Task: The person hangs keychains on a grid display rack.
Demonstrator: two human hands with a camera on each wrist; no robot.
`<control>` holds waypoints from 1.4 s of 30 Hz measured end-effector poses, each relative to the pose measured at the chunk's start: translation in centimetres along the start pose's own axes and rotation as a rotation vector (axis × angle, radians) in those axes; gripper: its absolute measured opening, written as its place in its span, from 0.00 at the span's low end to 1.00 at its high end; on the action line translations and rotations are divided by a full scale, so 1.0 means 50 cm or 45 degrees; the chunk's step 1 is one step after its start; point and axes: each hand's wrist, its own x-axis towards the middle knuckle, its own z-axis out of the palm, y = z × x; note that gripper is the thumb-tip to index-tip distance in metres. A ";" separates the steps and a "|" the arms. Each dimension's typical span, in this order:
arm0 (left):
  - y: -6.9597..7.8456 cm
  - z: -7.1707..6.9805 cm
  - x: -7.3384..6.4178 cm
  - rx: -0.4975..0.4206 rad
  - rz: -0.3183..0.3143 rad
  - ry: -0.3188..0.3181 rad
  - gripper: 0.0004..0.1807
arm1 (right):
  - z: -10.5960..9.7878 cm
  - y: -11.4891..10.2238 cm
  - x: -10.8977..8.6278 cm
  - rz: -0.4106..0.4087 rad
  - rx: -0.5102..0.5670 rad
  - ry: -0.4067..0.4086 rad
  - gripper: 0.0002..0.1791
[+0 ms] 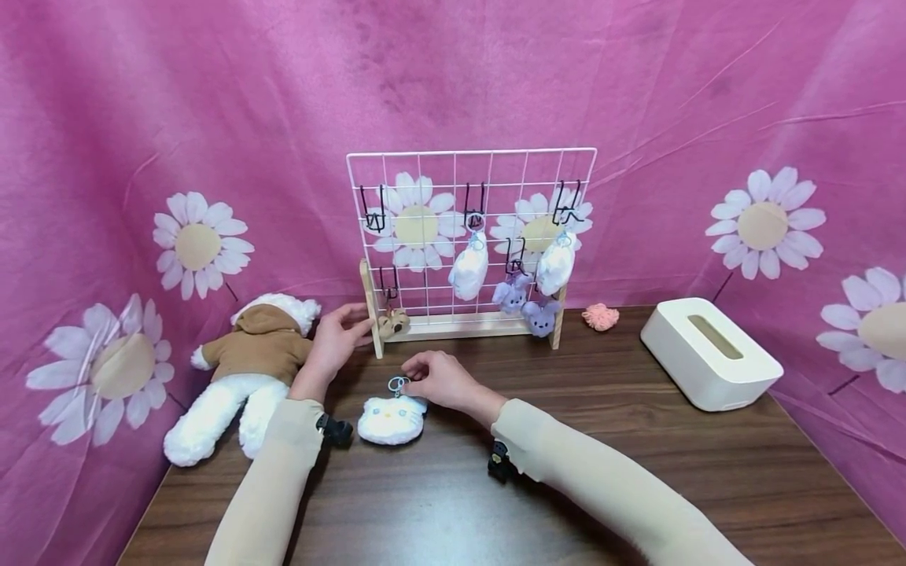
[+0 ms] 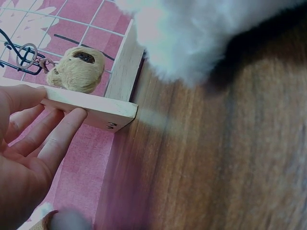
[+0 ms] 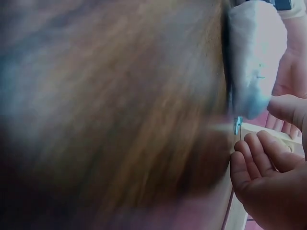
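Observation:
A white cat-face plush keychain [image 1: 392, 421] with a blue key ring [image 1: 397, 384] lies on the table. My right hand [image 1: 442, 383] is right at the ring, its fingertips loosely bent; in the right wrist view the thumb [image 3: 288, 109] is by the plush [image 3: 256, 52], with a gap between thumb and fingers. My left hand [image 1: 336, 346] touches the left wooden post [image 1: 371, 310] of a white grid rack [image 1: 455, 169]. Its fairly straight fingers [image 2: 62, 139] rest on the post's outer side in the left wrist view. A tan plush keychain [image 2: 79, 69] hangs just beyond the post.
Two white plush keychains [image 1: 469, 271] and two purple ones [image 1: 513, 293] hang from the rack, which bears several black hooks [image 1: 374, 221]. A white plush toy in a brown hoodie [image 1: 256, 346] lies at left. A pink fuzzy item [image 1: 600, 317] and white tissue box [image 1: 679, 358] are at right.

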 end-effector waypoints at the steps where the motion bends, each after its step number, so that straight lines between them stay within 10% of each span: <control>1: 0.000 0.000 0.001 -0.002 0.002 -0.001 0.25 | 0.002 0.000 0.002 -0.002 -0.002 0.006 0.19; 42: 0.002 0.000 -0.002 -0.001 -0.003 0.003 0.25 | 0.051 0.027 0.069 0.027 -0.207 0.031 0.05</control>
